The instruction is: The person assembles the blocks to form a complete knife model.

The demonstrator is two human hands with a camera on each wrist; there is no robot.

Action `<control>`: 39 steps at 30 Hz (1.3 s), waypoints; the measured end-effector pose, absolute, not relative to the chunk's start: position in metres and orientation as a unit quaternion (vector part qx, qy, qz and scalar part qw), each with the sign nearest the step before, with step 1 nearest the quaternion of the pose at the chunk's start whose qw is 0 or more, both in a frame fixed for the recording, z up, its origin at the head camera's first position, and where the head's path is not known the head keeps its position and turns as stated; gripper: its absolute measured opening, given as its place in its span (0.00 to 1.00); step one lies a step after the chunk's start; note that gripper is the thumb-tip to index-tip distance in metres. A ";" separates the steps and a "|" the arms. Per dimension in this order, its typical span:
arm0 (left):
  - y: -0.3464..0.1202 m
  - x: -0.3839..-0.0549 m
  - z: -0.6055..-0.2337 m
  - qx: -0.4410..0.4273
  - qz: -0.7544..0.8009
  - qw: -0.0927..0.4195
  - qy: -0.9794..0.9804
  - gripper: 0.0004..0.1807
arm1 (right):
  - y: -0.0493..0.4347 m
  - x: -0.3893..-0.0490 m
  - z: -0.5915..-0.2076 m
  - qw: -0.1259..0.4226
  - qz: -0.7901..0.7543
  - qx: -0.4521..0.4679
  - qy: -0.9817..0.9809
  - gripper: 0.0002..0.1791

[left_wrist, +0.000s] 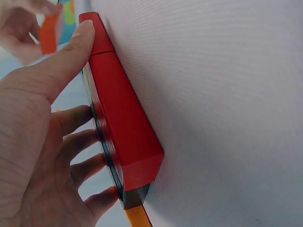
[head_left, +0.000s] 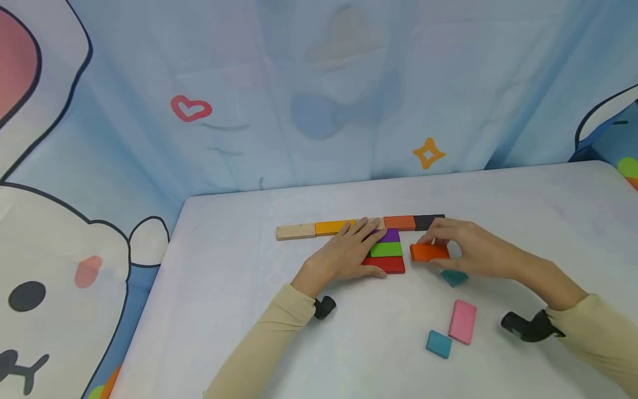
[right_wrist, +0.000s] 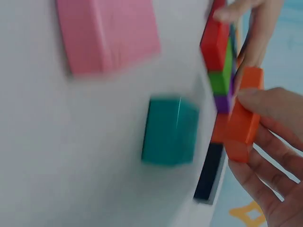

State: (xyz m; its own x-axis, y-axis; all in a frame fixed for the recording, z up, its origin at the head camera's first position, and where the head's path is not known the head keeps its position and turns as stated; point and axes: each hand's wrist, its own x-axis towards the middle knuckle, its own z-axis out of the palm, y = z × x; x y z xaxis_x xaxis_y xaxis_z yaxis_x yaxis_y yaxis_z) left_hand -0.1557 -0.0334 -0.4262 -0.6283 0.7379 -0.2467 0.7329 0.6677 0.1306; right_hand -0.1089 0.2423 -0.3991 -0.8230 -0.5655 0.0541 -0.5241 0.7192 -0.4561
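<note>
My left hand (head_left: 344, 255) lies with spread fingers over a group of wooden blocks, its thumb touching a red block (head_left: 395, 265) at the near side. In the left wrist view two red blocks (left_wrist: 120, 113) stand end to end under that thumb. Stacked behind the red one are a green block (head_left: 386, 249) and a purple block (head_left: 391, 236); the hand hides their left parts. My right hand (head_left: 471, 249) pinches an orange block (head_left: 423, 253) between thumb and fingers, just right of the group. In the right wrist view the orange block (right_wrist: 246, 113) is tilted.
Behind the group runs a row with a plain wood block (head_left: 296, 231), a yellow block (head_left: 330, 228), an orange-brown block (head_left: 400, 223) and a black block (head_left: 425, 221). A teal block (head_left: 453, 278), a pink block (head_left: 462, 321) and a blue block (head_left: 438, 344) lie nearer on the white table (head_left: 199, 310).
</note>
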 end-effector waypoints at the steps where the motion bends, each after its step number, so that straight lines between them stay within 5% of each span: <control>1: -0.034 -0.156 -0.427 0.408 0.009 0.141 0.902 0.52 | 0.244 -0.114 -0.400 0.041 -0.225 -0.287 0.930 0.21; 12: -0.036 -0.156 -0.428 0.413 0.018 0.138 0.900 0.51 | 0.233 -0.144 -0.410 0.012 -0.195 -0.264 0.945 0.21; 39: -0.036 -0.149 -0.424 0.406 0.020 0.142 0.903 0.51 | 0.220 -0.137 -0.415 -0.022 -0.137 -0.279 0.950 0.21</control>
